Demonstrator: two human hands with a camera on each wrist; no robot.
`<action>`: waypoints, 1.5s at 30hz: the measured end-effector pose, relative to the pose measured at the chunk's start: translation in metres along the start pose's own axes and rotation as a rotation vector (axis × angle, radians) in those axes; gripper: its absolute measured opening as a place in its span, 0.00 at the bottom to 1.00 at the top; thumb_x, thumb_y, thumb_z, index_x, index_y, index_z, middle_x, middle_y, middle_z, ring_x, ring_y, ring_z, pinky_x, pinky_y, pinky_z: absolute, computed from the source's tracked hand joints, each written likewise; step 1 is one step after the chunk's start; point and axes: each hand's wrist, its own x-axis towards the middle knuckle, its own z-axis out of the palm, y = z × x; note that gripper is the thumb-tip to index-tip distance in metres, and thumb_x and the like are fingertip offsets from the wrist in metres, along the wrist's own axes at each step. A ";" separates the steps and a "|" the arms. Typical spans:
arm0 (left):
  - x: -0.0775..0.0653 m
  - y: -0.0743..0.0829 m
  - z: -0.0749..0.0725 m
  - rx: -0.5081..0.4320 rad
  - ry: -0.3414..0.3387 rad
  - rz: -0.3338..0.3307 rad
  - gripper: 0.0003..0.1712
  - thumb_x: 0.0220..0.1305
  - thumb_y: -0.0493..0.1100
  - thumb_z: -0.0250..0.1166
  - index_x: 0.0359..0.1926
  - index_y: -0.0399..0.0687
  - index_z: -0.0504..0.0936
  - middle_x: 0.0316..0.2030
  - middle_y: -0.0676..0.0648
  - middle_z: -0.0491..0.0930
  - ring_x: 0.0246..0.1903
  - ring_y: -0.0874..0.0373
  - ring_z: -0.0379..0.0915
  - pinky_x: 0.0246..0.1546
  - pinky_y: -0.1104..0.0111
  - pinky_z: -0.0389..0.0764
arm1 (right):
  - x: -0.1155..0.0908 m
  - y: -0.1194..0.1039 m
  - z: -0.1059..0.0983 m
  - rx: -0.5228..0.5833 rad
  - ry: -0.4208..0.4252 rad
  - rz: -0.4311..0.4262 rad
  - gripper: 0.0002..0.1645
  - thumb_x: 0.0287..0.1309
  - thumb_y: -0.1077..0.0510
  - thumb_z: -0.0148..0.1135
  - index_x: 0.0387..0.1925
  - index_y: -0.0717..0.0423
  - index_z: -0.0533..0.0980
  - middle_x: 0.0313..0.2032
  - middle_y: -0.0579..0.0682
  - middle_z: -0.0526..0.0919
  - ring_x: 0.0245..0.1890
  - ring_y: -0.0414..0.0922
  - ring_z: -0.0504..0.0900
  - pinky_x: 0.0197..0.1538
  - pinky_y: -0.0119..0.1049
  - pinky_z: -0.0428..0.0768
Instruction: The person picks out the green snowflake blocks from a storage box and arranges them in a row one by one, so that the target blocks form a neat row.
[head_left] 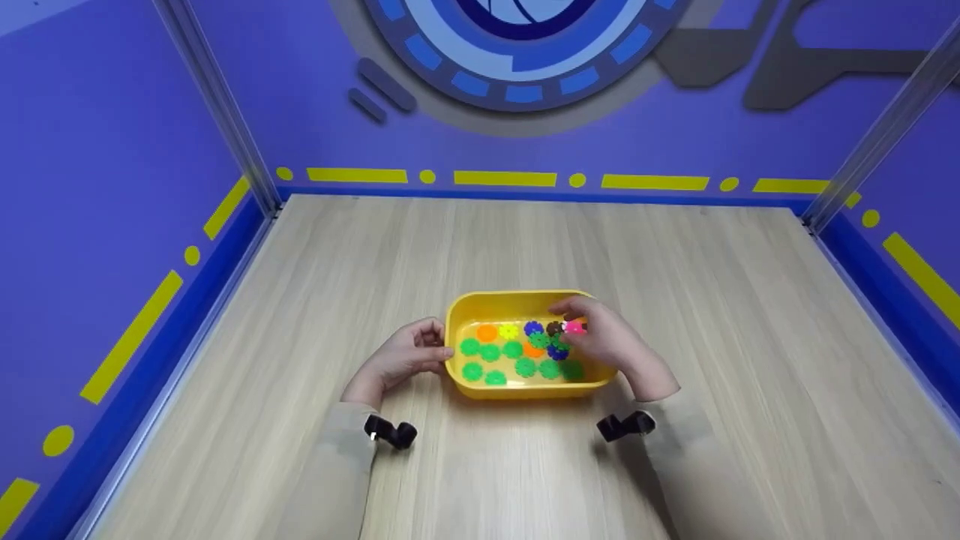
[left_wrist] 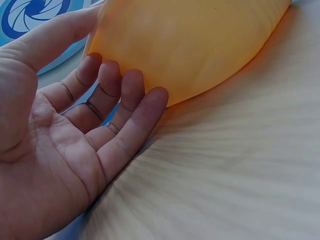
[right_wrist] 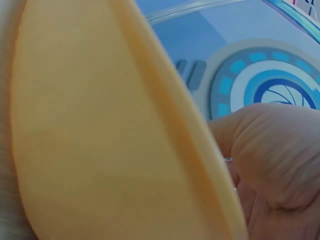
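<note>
A yellow plastic basin [head_left: 487,391] stands on the table with several small notched discs lying in it. Many are green discs [head_left: 489,352]; an orange disc [head_left: 487,332], a yellow disc [head_left: 508,330] and a purple disc [head_left: 533,328] lie farther back. My left hand [head_left: 409,349] holds the basin's left end, its thumb at the rim and its fingertips against the outer wall, as the left wrist view shows. Over the basin's right side reaches my right hand [head_left: 604,337], thumb and forefinger apart around a pink disc [head_left: 574,327]. In the right wrist view the basin wall [right_wrist: 110,125] hides its fingers.
The wooden table [head_left: 375,262] extends around the basin. Blue printed panels [head_left: 120,150] with yellow dashes wall in its left, back and right sides, with metal posts [head_left: 225,112] at the rear corners.
</note>
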 end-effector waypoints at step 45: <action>0.001 0.000 -0.001 0.007 0.014 0.008 0.14 0.64 0.33 0.68 0.43 0.46 0.71 0.41 0.48 0.77 0.39 0.57 0.82 0.41 0.66 0.89 | 0.007 -0.008 0.029 -0.448 0.075 0.032 0.19 0.66 0.73 0.52 0.50 0.60 0.85 0.48 0.57 0.88 0.44 0.50 0.85 0.60 0.49 0.84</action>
